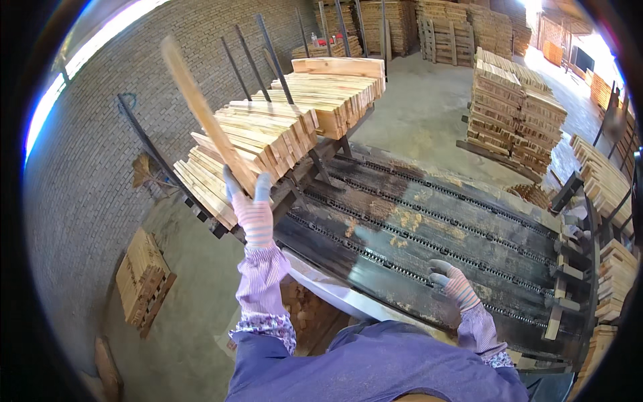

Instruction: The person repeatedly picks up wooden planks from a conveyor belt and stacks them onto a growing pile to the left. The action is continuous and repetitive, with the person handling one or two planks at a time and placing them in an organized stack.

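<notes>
My left hand [253, 208], in a striped glove with grey fingers, grips the lower end of a long wooden board [207, 114]. The board stands tilted, its upper end leaning to the left. Behind and beside it, a row of similar boards [261, 137] lies packed on a rack with dark upright metal bars [274, 59]. My right hand [457, 287], gloved the same way, hovers over the dark chain conveyor [395, 224] with its fingers apart and nothing in them. Wood chips and dust lie scattered on the conveyor.
A tall stack of boards [512, 110] stands beyond the conveyor, with more stacks at the back. At the far right, boards [615, 281] sit beside the conveyor's end. A small board pile [142, 278] rests on the floor at left, near a brick wall [74, 201].
</notes>
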{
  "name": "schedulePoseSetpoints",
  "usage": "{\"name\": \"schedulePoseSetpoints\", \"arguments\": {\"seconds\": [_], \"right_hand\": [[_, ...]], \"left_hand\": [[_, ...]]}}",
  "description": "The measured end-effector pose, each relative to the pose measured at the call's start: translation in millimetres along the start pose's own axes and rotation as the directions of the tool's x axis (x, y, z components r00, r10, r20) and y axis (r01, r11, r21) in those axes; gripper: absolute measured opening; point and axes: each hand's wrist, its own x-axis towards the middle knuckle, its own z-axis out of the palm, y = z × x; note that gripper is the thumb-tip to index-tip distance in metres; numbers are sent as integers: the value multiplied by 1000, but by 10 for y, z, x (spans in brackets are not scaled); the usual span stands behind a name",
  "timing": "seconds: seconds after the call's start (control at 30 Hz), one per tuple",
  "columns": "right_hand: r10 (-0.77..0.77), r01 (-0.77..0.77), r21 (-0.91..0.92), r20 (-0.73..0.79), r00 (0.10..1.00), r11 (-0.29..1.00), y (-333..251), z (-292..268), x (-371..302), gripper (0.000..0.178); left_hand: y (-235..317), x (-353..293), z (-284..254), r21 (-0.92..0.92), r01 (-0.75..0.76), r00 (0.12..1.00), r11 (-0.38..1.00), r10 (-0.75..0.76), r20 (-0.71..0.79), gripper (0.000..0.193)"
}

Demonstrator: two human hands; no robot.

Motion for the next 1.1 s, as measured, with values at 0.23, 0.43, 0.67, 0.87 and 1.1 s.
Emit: {"name": "schedulePoseSetpoints", "arguments": {"seconds": [0.23, 0.43, 0.67, 0.87, 1.1], "right_hand": [[-13, 14, 91, -14, 1000, 996, -103, -159, -199, 56], [48, -50, 125, 20, 999, 991, -249, -71, -300, 55], [-76, 76, -31, -20, 997, 997, -363, 463, 630, 57], [-113, 108, -208, -12, 994, 972, -514, 790, 798, 59], [13, -44, -133, -223, 975, 990, -355, 695, 547, 60]], "left_hand": [[-50, 747, -105, 607, 333, 891, 722, -451, 47, 107], [27, 695, -354, 537, 147, 956, 831, -258, 139, 90], [-152, 248, 317, -246, -227, 945, 942, 275, 179, 37], [-405, 444, 736, -301, 656, 488, 692, -85, 869, 67], [-873, 840, 1239, -407, 809, 555, 424, -325, 765, 58]]}}
